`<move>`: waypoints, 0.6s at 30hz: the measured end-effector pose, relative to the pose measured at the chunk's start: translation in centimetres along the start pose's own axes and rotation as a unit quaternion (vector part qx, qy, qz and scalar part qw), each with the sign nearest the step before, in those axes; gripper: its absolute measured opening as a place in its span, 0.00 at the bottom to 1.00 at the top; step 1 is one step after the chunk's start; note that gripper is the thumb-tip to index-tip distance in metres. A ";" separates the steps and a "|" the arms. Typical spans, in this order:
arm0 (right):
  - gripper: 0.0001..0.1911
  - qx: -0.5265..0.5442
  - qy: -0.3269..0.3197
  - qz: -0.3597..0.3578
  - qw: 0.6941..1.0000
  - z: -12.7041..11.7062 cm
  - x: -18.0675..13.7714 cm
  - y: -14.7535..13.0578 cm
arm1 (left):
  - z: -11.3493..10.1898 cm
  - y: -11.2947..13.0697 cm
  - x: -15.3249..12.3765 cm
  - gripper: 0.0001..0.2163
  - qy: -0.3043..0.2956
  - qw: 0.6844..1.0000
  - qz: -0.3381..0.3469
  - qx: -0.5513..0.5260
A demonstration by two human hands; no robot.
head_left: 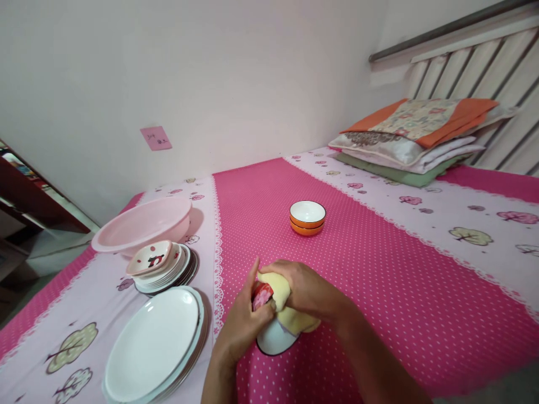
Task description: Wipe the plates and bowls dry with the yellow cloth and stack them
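Note:
My left hand (pixel 246 322) is closed around a small red-and-pink patterned dish (pixel 263 296), mostly hidden by fingers and cloth. Bunched in my right hand (pixel 305 289) is a yellow cloth (pixel 275 287), pressed against that dish, with a fold hanging down. Just beneath both hands, a white bowl (pixel 275 339) with a dark rim shows in part; whether it touches the cloth I cannot tell. Farther off stand two stacked orange bowls (pixel 307 216) with white insides.
At left stand a pink basin (pixel 143 224), a stack of small dishes (pixel 154 258) and a stack of large white plates (pixel 154 342). Folded cushions and bedding (pixel 421 134) lie at the back right. A pink-and-white patterned cloth (pixel 252 213) covers the surface up to the wall.

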State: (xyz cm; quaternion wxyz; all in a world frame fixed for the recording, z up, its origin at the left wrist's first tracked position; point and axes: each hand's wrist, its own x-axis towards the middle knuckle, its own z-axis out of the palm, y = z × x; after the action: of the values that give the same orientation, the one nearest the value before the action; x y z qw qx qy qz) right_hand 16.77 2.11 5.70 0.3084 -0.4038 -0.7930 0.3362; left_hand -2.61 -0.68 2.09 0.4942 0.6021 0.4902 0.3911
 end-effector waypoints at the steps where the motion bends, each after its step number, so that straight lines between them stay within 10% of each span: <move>1: 0.25 0.018 0.008 0.005 1.000 -0.1 0.0 0.2 | 0.1 0.3 0.0 0.44 0.008 1.000 -0.001 -0.006; 18: 0.35 0.417 0.106 0.046 0.901 2.3 1.4 3.1 | 1.1 2.0 -0.4 0.48 0.182 0.974 0.096 -0.095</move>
State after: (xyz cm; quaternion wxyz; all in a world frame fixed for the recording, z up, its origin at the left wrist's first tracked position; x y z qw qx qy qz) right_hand 15.62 4.03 2.25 0.5148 -0.3076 -0.5232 0.6055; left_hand -1.22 -1.34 3.82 0.4116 0.5151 0.4723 0.5850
